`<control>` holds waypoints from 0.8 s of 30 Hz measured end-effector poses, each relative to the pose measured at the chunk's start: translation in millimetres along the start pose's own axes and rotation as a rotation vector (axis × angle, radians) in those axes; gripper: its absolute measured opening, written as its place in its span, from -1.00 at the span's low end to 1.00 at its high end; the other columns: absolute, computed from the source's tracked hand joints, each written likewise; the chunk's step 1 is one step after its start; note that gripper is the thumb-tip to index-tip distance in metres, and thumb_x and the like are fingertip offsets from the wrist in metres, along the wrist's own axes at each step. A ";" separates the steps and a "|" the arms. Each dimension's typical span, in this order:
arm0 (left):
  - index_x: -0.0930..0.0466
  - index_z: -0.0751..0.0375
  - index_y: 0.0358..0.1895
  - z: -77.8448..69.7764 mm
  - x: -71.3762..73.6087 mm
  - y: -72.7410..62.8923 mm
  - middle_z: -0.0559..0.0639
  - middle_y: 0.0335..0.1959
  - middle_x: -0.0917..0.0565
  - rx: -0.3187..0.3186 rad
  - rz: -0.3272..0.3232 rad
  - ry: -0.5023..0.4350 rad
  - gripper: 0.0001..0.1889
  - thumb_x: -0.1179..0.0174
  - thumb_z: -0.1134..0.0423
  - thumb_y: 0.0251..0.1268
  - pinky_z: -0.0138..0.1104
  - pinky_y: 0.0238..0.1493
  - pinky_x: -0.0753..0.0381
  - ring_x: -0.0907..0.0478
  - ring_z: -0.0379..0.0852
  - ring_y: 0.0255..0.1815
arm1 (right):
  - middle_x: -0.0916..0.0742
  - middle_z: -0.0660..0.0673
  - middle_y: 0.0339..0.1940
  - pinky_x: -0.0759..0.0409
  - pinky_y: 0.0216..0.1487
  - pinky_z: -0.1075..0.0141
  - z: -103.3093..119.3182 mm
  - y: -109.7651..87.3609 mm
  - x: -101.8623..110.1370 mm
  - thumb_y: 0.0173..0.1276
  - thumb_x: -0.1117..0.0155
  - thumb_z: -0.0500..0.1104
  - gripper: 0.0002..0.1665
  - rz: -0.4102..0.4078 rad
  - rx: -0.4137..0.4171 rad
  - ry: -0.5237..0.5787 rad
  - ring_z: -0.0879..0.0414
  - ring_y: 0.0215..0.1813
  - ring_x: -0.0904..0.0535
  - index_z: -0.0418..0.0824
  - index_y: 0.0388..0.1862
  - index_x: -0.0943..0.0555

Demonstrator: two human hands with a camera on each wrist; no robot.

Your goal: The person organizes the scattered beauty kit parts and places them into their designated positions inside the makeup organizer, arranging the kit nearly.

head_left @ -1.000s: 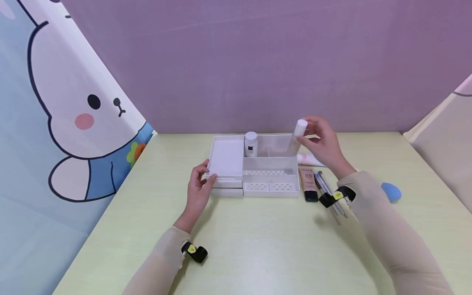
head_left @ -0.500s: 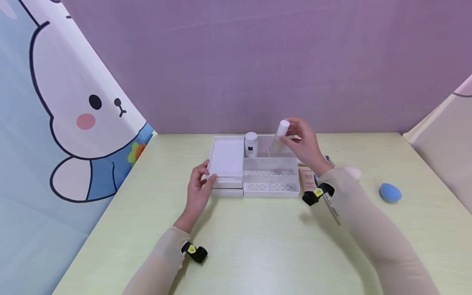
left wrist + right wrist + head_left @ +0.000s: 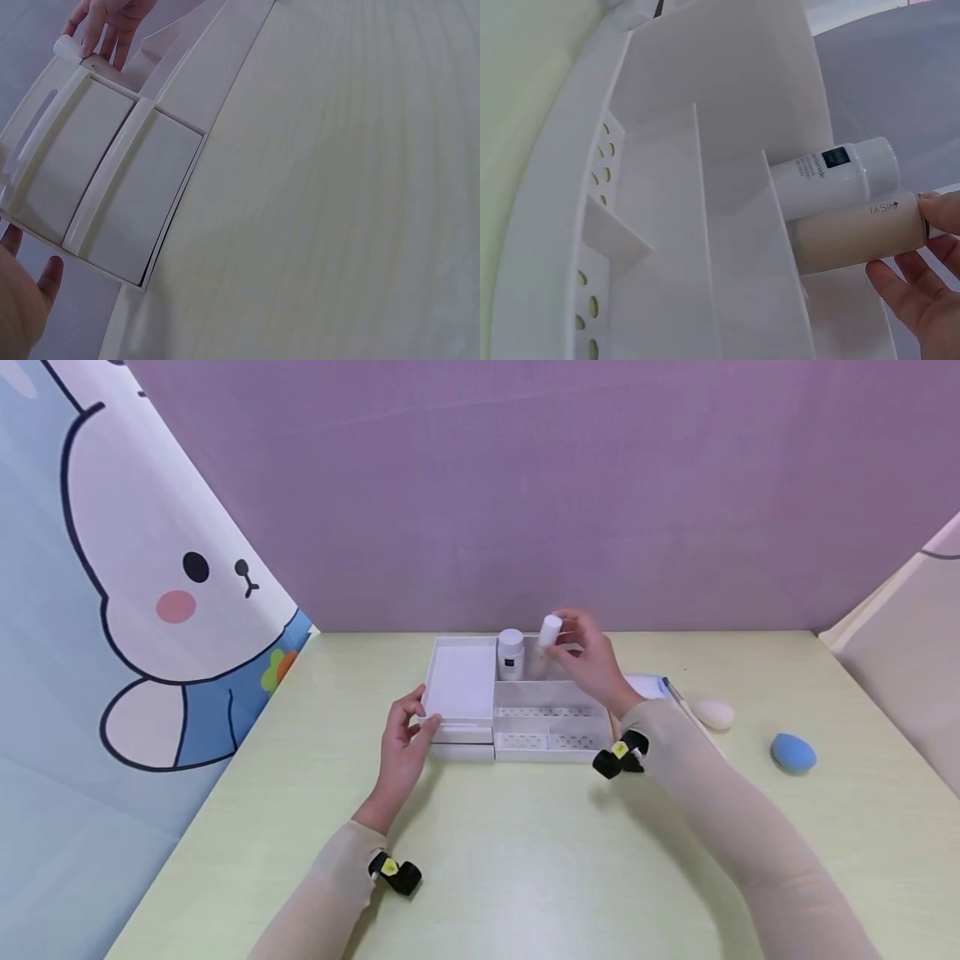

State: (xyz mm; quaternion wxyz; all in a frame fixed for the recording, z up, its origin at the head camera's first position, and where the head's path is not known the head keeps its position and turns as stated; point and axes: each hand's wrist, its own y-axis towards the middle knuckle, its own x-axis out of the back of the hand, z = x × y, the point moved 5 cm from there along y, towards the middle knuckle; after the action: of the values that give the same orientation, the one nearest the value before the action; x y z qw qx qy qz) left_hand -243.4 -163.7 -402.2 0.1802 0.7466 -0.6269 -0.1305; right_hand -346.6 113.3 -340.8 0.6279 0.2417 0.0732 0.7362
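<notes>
My right hand (image 3: 591, 662) pinches a foundation bottle (image 3: 861, 234) near its white cap (image 3: 550, 629). Beige liquid shows through the bottle, which tilts slightly with its lower end inside the rear compartment of a white desktop organizer (image 3: 462, 677). Beside it in that row stands a white bottle (image 3: 511, 657) with a small dark label. At the organizer's left front corner, my left hand (image 3: 403, 743) rests its fingers and thumb against the side. Two drawer fronts (image 3: 75, 161) face forward there, closed. The foundation bottle's base is hidden behind the compartment wall.
Right of the organizer lie a brush (image 3: 672, 691), a pale egg-shaped sponge (image 3: 714, 714) and a blue sponge (image 3: 793, 752). Part of a pale tube (image 3: 647, 686) shows behind my right wrist. A purple cloth (image 3: 525, 493) hangs behind the table.
My right hand has carried the foundation bottle left and lowered it into the organizer's rear row, toward the white bottle. The left hand has stayed in place.
</notes>
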 end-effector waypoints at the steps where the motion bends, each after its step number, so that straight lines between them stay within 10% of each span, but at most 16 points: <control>1: -0.29 0.44 -0.20 -0.2 -0.3 -0.1 0.25 0.36 -0.42 0.000 0.000 0.001 -0.81 -0.16 0.51 0.34 -0.24 0.02 -0.35 -0.33 0.05 0.38 | -0.59 -0.32 0.07 -0.56 0.04 0.15 -0.7 0.5 -1.5 0.34 -0.28 -0.45 -0.42 0.009 -0.001 -0.007 -0.13 0.05 -0.56 -0.32 0.30 -0.34; 24: -0.31 0.45 -0.19 0.3 -4.4 -0.5 0.25 0.35 -0.43 -0.003 -0.007 0.008 -0.82 -0.16 0.52 0.34 -0.29 -0.01 -0.38 -0.33 0.05 0.39 | -0.58 -0.39 0.05 -0.54 0.10 0.02 -26.2 3.4 -23.9 0.37 -0.20 -0.47 -0.50 0.225 -0.095 -0.291 -0.24 0.05 -0.57 -0.36 0.22 -0.28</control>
State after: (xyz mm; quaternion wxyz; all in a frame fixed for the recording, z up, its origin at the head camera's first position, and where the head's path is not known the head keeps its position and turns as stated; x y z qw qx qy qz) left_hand -243.9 -159.3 -402.8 0.1834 0.7491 -0.6233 -0.1292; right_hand -359.1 94.9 -368.6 0.5563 0.3222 -0.0809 0.7617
